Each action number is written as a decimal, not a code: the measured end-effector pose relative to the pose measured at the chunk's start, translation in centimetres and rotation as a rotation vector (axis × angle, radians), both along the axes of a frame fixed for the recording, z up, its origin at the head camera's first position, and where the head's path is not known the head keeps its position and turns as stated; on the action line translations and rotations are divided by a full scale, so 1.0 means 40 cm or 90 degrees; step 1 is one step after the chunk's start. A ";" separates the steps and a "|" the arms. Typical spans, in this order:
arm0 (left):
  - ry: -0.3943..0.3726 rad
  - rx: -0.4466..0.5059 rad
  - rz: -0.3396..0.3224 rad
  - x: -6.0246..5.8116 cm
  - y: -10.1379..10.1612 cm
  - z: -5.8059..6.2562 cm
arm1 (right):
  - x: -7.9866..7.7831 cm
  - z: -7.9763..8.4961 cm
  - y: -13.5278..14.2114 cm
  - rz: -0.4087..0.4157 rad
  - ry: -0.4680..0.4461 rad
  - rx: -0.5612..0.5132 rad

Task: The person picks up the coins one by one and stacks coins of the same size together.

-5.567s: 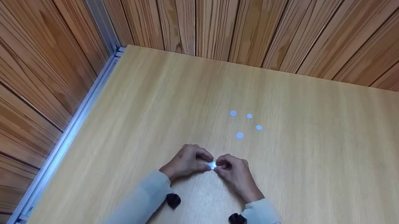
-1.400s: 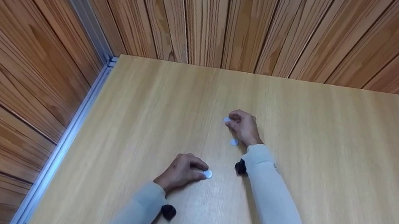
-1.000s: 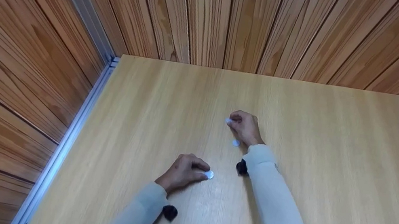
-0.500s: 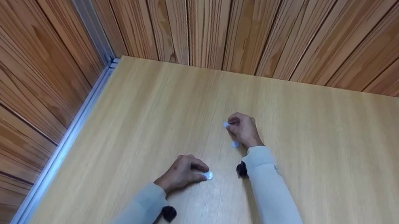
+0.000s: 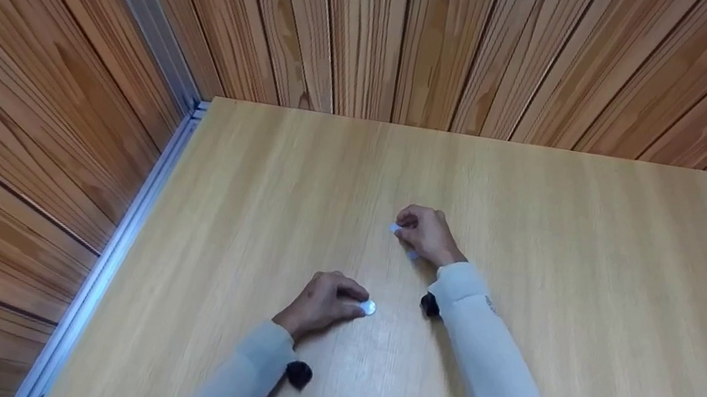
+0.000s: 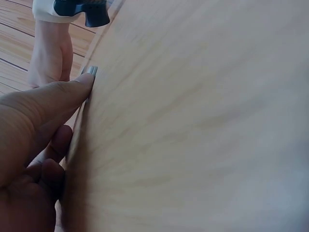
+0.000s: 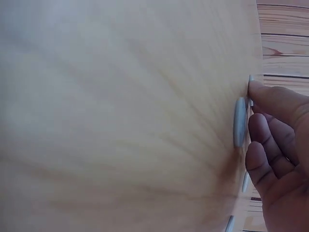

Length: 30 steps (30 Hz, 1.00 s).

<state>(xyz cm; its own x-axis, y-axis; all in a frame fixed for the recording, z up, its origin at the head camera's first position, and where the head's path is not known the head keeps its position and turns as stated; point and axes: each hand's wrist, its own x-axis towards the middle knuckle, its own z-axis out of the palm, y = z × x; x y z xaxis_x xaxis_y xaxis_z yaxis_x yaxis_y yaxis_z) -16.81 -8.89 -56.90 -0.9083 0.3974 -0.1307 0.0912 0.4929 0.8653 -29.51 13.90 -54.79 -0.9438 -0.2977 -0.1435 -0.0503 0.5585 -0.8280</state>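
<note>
Near the front middle of the table, my left hand (image 5: 323, 306) pinches a silvery coin (image 5: 368, 307) between thumb and fingers. In the left wrist view the coin (image 6: 92, 71) appears edge-on at the fingertips, with lines along its edge. Farther forward, my right hand (image 5: 427, 232) pinches another pale coin (image 5: 395, 228) low over the tabletop. A third coin (image 5: 412, 255) lies just below that hand, partly covered by it in the head view. In the right wrist view a coin (image 7: 239, 122) sits close to the fingers, with others (image 7: 245, 182) farther down beside the palm.
The light wooden table (image 5: 574, 266) reaches back to a wood-plank wall (image 5: 369, 27). A metal rail (image 5: 110, 257) runs along its left side, beside more planks. Black wrist cameras (image 5: 298, 374) hang under both sleeves.
Earlier both hands met over one coin at the front. The right hand has since moved forward to the other coins, and lately its pinched coin has shifted slightly toward me. The left hand stays put.
</note>
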 end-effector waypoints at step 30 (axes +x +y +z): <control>0.016 0.016 -0.004 0.001 0.002 -0.005 | 0.101 -0.006 -0.001 0.077 0.089 0.036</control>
